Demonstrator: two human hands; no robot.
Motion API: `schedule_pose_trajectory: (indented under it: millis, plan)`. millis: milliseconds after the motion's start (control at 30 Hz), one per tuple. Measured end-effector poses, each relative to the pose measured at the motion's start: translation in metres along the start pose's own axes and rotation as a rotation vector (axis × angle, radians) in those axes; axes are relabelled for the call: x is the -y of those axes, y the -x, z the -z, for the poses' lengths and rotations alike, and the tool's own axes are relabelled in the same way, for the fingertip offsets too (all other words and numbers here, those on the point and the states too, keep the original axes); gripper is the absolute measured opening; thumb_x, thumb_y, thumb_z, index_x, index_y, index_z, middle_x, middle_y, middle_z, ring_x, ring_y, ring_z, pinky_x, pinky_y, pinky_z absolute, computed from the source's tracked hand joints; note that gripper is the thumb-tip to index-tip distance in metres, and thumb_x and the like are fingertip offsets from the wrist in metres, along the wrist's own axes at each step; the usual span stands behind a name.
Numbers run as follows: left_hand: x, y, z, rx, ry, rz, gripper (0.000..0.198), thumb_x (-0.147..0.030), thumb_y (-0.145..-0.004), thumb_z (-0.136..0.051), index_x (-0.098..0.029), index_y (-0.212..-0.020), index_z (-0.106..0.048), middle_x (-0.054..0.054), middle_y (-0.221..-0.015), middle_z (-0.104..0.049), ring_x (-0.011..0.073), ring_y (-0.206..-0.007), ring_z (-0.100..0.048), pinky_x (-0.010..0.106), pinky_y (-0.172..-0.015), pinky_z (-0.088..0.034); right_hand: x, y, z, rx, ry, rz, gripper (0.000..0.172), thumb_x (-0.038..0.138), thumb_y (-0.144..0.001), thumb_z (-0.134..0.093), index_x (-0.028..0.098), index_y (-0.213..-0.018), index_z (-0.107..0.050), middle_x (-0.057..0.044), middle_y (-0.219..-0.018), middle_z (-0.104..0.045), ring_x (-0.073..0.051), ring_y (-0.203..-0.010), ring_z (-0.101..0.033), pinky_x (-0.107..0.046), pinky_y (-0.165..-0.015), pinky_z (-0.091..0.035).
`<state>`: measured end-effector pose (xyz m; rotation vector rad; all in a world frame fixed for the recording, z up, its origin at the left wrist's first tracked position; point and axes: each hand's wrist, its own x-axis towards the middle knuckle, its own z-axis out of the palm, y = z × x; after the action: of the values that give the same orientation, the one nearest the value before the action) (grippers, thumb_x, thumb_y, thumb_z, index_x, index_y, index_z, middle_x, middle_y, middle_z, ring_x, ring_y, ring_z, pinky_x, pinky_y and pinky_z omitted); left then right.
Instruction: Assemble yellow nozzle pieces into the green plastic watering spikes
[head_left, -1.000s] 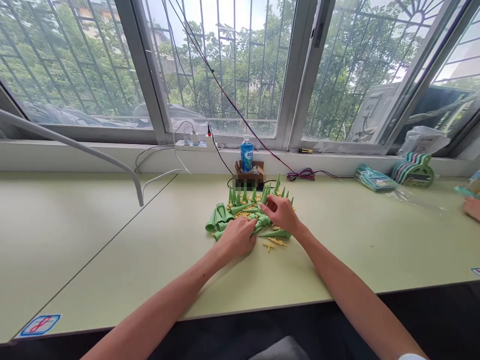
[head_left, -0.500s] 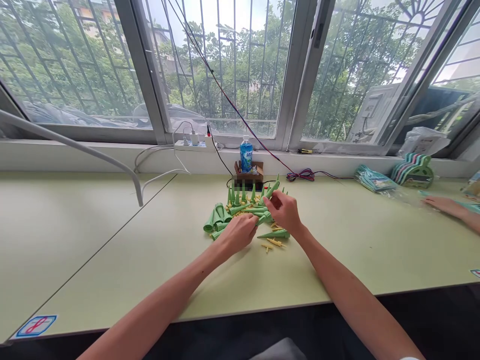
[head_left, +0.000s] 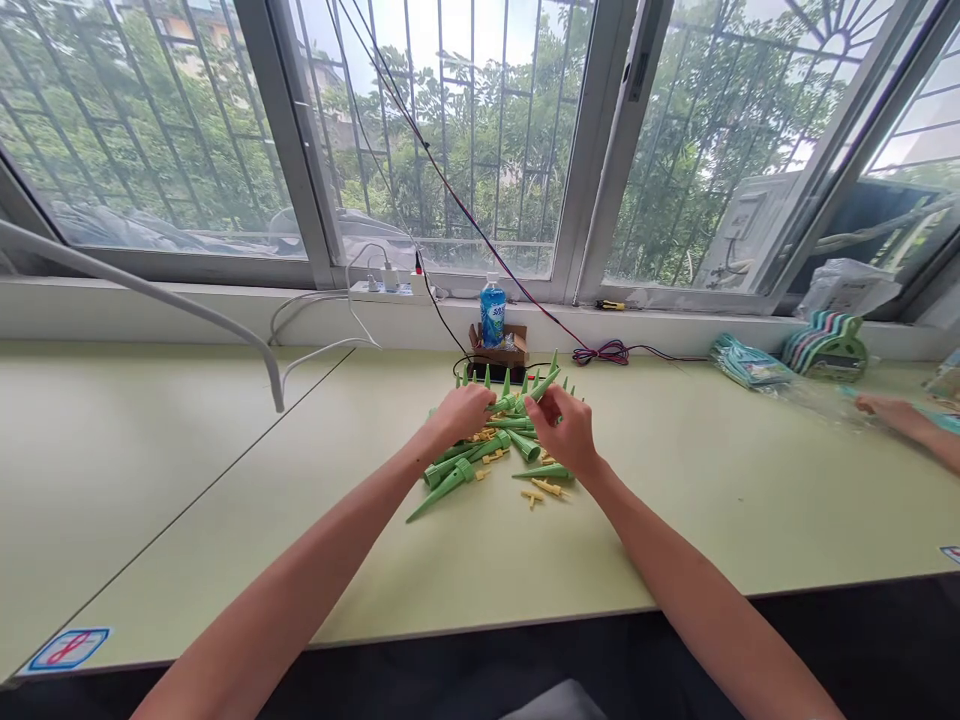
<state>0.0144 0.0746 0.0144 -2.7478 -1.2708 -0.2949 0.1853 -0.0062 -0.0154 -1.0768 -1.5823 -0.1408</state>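
A heap of green plastic cone spikes [head_left: 480, 450] and small yellow pieces [head_left: 546, 489] lies on the pale green table [head_left: 675, 500]. Both my hands hover over the heap's far side. My left hand [head_left: 459, 413] is closed around the thick end of a green cone spike [head_left: 534, 388]. My right hand [head_left: 564, 425] is closed in a pinch at the same spike, fingertips nearly touching the left hand. One long spike [head_left: 439, 490] lies loose at the heap's near left.
A blue bottle [head_left: 492, 312] and a small brown box [head_left: 501, 345] stand behind the heap by the window sill. Cables run from a power strip [head_left: 382, 287]. Another person's hand [head_left: 896, 415] rests at the far right near stacked green packs [head_left: 750, 360].
My left hand rose from the heap's near side and moved up to the far side, joining my right hand on one spike. The view tilted slightly and spikes on the near left shifted.
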Motion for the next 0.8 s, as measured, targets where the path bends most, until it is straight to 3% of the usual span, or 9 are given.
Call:
schedule_pose_trajectory:
  millis: [133, 200, 300, 467, 567, 667, 800]
  plan:
    - [0.001, 0.002, -0.006, -0.008, 0.003, -0.007, 0.016, -0.021, -0.080, -0.060, -0.017, -0.094, -0.068, 0.012, -0.094, -0.069, 0.0255, -0.087, -0.065, 0.028, -0.065, -0.041, 0.000, 0.002, -0.003, 0.056, -0.026, -0.003, 0.027, 0.034, -0.088, -0.055, 0.021, -0.068, -0.042, 0.005, -0.056, -0.045, -0.010, -0.049, -0.040, -0.023, -0.053, -0.037]
    - [-0.003, 0.010, -0.001, -0.029, 0.007, -0.010, 0.019, -0.024, -0.082, -0.059, -0.017, -0.097, -0.067, 0.012, -0.100, -0.067, 0.0247, -0.088, -0.064, 0.028, -0.066, -0.041, 0.001, 0.003, -0.003, 0.071, -0.033, -0.007, 0.028, 0.035, -0.088, -0.056, 0.021, -0.068, -0.041, 0.005, -0.056, -0.045, -0.009, -0.049, -0.041, -0.023, -0.053, -0.037]
    - [-0.011, 0.031, 0.015, -0.059, 0.017, 0.007, 0.018, -0.029, -0.086, -0.052, -0.017, -0.085, -0.066, 0.011, -0.094, -0.066, 0.0216, -0.079, -0.063, 0.028, -0.062, -0.039, 0.000, 0.003, -0.004, 0.082, -0.035, -0.019, 0.028, 0.035, -0.088, -0.056, 0.021, -0.068, -0.042, 0.005, -0.056, -0.046, -0.009, -0.049, -0.041, -0.022, -0.053, -0.037]
    - [-0.017, 0.072, 0.031, 0.097, 0.062, -0.050, 0.020, -0.039, -0.077, -0.061, -0.020, -0.071, -0.059, 0.005, -0.072, -0.064, 0.0208, -0.067, -0.060, 0.028, -0.056, -0.036, 0.000, 0.003, -0.005, 0.086, -0.038, -0.025, 0.028, 0.035, -0.088, -0.055, 0.021, -0.067, -0.042, 0.005, -0.055, -0.046, -0.009, -0.048, -0.041, -0.022, -0.053, -0.037]
    - [-0.019, 0.086, 0.024, 0.092, 0.059, -0.088, 0.005, -0.023, -0.070, -0.062, -0.021, -0.070, -0.058, 0.006, -0.074, -0.065, 0.0224, -0.070, -0.061, 0.028, -0.057, -0.037, 0.000, 0.004, -0.005, 0.098, -0.041, -0.025, 0.029, 0.036, -0.088, -0.055, 0.021, -0.067, -0.042, 0.005, -0.055, -0.045, -0.009, -0.048, -0.041, -0.022, -0.053, -0.037]
    - [-0.022, 0.090, 0.011, 0.113, 0.064, -0.094, 0.009, -0.012, -0.066, -0.058, -0.020, -0.069, -0.055, 0.007, -0.073, -0.064, 0.0236, -0.069, -0.062, 0.027, -0.055, -0.036, 0.001, 0.004, -0.005, 0.108, -0.040, -0.027, 0.029, 0.037, -0.088, -0.054, 0.021, -0.067, -0.042, 0.005, -0.055, -0.045, -0.009, -0.048, -0.040, -0.022, -0.052, -0.037]
    - [-0.030, 0.089, 0.004, 0.063, 0.125, -0.116, 0.012, -0.011, -0.064, -0.058, -0.021, -0.071, -0.057, 0.006, -0.068, -0.061, 0.0237, -0.068, -0.063, 0.028, -0.056, -0.038, 0.000, 0.003, -0.005, 0.112, -0.035, -0.029, 0.029, 0.037, -0.088, -0.053, 0.021, -0.067, -0.042, 0.005, -0.054, -0.045, -0.009, -0.048, -0.040, -0.022, -0.052, -0.037]
